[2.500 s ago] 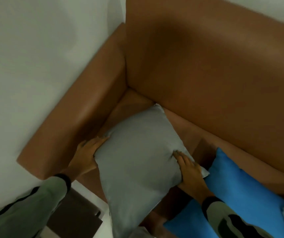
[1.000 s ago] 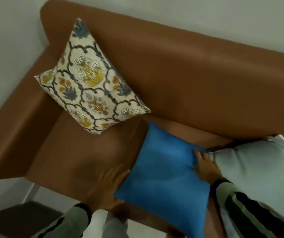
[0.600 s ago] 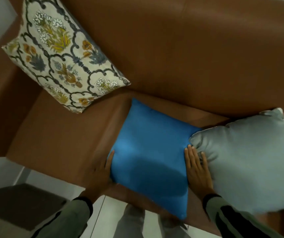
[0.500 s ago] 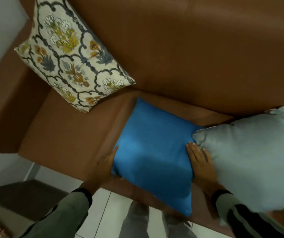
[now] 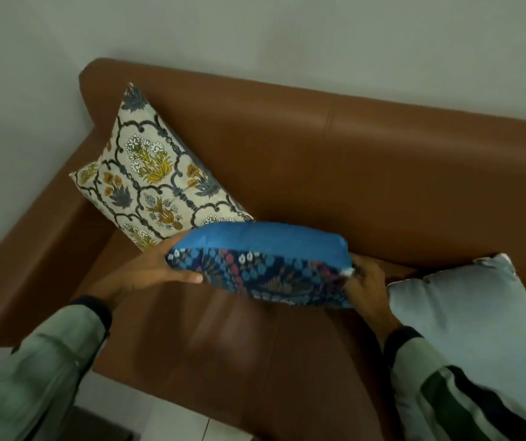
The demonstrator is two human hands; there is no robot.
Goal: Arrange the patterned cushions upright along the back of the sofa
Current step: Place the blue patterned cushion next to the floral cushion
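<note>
Left hand (image 5: 147,275): fingers clamped on the left edge of the blue cushion (image 5: 261,262), thumb over the floral face.
Right hand (image 5: 366,281): fingers gripping the opposite corner.
Blue cushion: held clear of the seat, tipped edge-on, plain blue side up, pattern toward the camera.
Step in hand: best finished by rotating until the pattern faces out, then seating the bottom edge just beside the cream floral cushion (image 5: 156,179).
Grey cushion (image 5: 465,313): lying on the seat at right.
Sofa back (image 5: 350,160): cream floral cushion leaning upright in the corner.
</note>
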